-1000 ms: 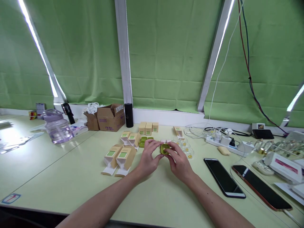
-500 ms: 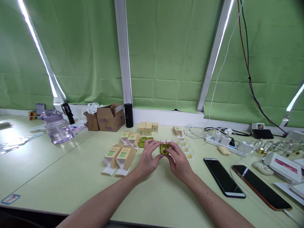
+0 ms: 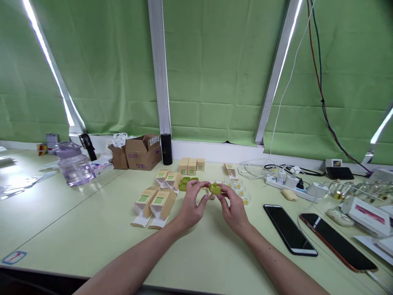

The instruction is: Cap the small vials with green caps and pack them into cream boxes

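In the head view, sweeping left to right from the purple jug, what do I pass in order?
Purple jug, cardboard box, black cylinder, left hand, small green piece, right hand, white-edged phone, white box with a pink stripe.

Your one camera is worn on your head and looks forward and down across the table (image 3: 92, 237). The near edge of this table passes low in your view, the far edge lies just below mid-height, and green blinds (image 3: 227, 73) fill most of the part above. Your left hand (image 3: 193, 205) and right hand (image 3: 233, 208) appear at middle distance, below the centre.
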A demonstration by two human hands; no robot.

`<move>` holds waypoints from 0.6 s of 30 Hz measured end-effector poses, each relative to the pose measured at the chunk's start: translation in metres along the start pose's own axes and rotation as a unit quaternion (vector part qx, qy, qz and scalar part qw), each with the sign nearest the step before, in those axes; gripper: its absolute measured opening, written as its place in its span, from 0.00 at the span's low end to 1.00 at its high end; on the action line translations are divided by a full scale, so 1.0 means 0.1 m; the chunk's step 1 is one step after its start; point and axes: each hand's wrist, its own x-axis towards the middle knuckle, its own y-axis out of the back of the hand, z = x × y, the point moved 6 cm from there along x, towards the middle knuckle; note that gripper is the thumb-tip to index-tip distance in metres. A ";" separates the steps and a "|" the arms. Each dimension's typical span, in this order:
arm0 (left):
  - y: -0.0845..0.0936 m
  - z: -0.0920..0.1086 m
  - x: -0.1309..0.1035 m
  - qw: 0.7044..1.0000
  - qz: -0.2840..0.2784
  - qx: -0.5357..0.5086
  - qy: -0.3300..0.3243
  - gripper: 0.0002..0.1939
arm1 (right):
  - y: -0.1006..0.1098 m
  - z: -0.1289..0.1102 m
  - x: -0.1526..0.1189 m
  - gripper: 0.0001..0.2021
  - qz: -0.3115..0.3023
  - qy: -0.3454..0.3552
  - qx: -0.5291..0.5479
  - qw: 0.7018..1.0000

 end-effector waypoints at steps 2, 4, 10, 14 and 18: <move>-0.01 0.00 -0.01 1.000 0.001 0.020 -0.011 0.19 | 0.00 0.01 0.00 0.10 -0.003 -0.022 0.010 1.000; -0.02 0.00 -0.01 0.999 -0.002 0.039 -0.018 0.22 | 0.00 0.03 0.00 0.10 -0.006 -0.043 0.012 0.999; -0.06 0.07 -0.04 0.996 -0.018 0.073 -0.053 0.26 | -0.01 0.11 -0.02 0.12 -0.016 -0.092 0.019 0.995; -0.07 0.09 -0.04 0.994 -0.027 0.084 -0.063 0.27 | -0.03 0.14 -0.03 0.15 -0.028 -0.114 0.043 0.992; -0.08 0.08 -0.04 0.993 -0.032 0.091 -0.061 0.26 | -0.05 0.16 -0.04 0.17 -0.033 -0.131 0.050 0.990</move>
